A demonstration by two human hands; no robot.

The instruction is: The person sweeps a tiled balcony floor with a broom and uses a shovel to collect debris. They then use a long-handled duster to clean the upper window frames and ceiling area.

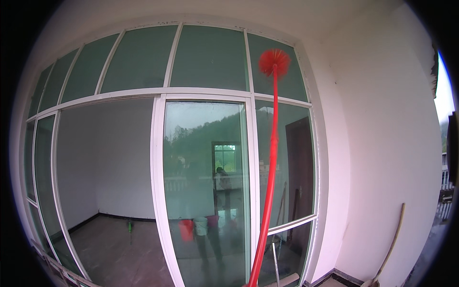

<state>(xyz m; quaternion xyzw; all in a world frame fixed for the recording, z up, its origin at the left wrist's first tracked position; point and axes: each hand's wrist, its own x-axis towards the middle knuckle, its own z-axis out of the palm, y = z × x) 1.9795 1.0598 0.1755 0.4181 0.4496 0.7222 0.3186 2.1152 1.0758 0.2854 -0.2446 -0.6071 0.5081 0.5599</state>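
Observation:
A long red telescopic pole (pixel 269 193) rises from the bottom edge of the head view, bending slightly to the right. At its top a round red bristle duster head (pixel 274 63) lies over the upper right glass pane (pixel 292 80); whether it touches the glass I cannot tell. A sliver of skin shows at the pole's foot, too little to tell which hand it is or how it grips. Otherwise my hands are out of view. Before me stands a wide white-framed window wall with a sliding glass door (pixel 204 201).
A doorway opening stands at the left, with a green-handled tool (pixel 129 226) on the floor inside. Behind the glass are a red bucket (pixel 186 230) and a white bucket (pixel 200 226). A wooden-handled shovel (pixel 392 247) leans on the right wall (pixel 380 143).

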